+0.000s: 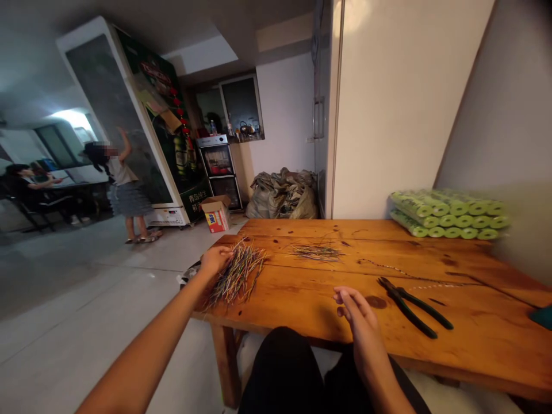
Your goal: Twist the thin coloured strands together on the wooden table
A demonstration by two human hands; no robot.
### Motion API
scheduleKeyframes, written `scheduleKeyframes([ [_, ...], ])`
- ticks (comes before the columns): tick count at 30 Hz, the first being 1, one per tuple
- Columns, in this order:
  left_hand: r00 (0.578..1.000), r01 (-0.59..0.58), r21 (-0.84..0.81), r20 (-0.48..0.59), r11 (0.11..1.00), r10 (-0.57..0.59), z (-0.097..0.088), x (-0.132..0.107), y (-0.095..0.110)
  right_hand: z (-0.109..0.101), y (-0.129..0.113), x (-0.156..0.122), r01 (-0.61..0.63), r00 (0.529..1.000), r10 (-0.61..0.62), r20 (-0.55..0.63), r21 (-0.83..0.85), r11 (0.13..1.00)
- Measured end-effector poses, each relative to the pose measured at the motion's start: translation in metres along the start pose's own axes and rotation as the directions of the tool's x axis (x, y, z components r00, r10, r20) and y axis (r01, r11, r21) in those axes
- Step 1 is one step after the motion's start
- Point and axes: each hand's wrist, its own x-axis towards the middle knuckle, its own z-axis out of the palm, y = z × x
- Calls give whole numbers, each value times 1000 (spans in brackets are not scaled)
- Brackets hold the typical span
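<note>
At the table's left edge lies a loose pile of thin coloured wires (244, 273). My left hand (217, 260) reaches over the pile's upper left side, with thumb and fingers pinched on a wire there. Above the table's front edge my right hand (357, 313) hovers, its fingers curled in and thumb near the index finger; nothing shows in it. To its right lies a pair of pliers (414, 307) with dark green handles, jaws pointing away to the left. A smaller bundle of wires (318, 252) lies mid-table, apart from both hands.
A twisted multicoloured strand (401, 272) stretches across the table's right side. Green rolls (448, 215) are stacked at the back right. Beyond the table are full sacks (284, 195), an open cardboard box (217, 214) and a tall fridge (129, 121). A person (125, 178) stands by the fridge.
</note>
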Motion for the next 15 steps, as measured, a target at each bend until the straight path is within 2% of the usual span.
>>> scheduleKeyframes([
  [5,997,52,236,-59,970,-39,11,4,-29,5,3,-3,-6,999,6,37,-9,1000],
  [8,996,6,272,-85,962,18,5,-1,-26,5,2,-7,-16,1000,16,16,3,1000],
  [10,989,-71,260,-106,963,101,2,-8,-13,4,-2,-7,-28,998,31,-46,63,998],
  [12,973,-182,219,-100,959,208,9,-22,9,0,-9,-2,-26,991,47,-128,157,987],
  [15,934,-352,105,-20,930,356,46,-58,49,-11,-17,20,53,974,-1,-229,218,975],
])
